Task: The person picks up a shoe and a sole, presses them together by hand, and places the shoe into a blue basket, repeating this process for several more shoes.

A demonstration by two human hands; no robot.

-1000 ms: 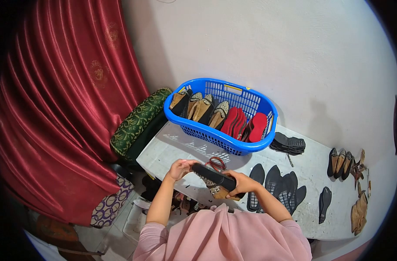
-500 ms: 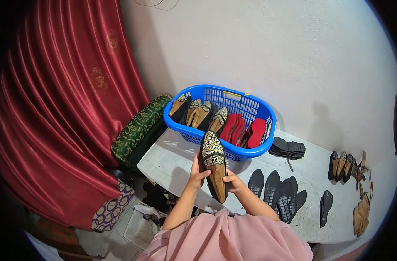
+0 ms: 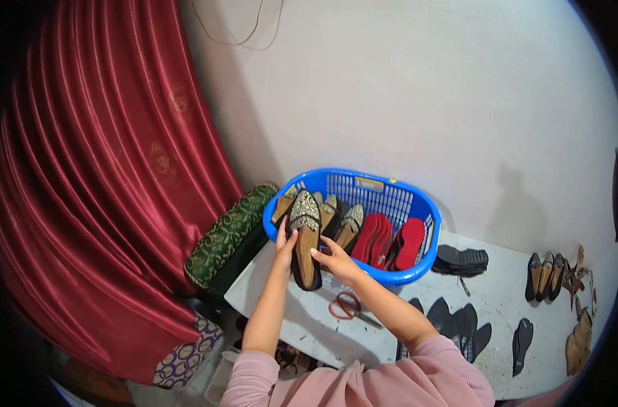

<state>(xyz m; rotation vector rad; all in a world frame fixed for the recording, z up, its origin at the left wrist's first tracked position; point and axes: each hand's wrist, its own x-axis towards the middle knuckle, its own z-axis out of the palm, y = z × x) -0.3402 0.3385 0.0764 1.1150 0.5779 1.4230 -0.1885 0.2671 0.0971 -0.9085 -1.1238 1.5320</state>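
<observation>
A black shoe (image 3: 305, 216) with a silvery patterned upper and a brown wooden form inside is held up over the near left part of a blue basket (image 3: 417, 273). My left hand (image 3: 284, 249) grips its left side, thumb on the upper face. On the other side my right hand (image 3: 337, 262) is closed on the shoe's edge near the heel half, its thumb over the rim. Behind it, several similar shoes (image 3: 350, 226) stand in the basket beside red soles (image 3: 372, 239). Below the hands, red-handled scissors (image 3: 345, 306) lie on the white table (image 3: 254, 293).
Black soles (image 3: 460, 260) are stacked right of the basket. More loose soles (image 3: 463, 325) lie nearer, partly behind my right arm, and another pair (image 3: 522, 344) farther right. Several small shoes (image 3: 545, 277) stand near the wall. A green patterned bolster (image 3: 231, 234) and red curtain (image 3: 112, 203) are left.
Both hands have carried the shoe forward and left, over the basket's near rim. The view has tilted up, and the scissors on the table now show.
</observation>
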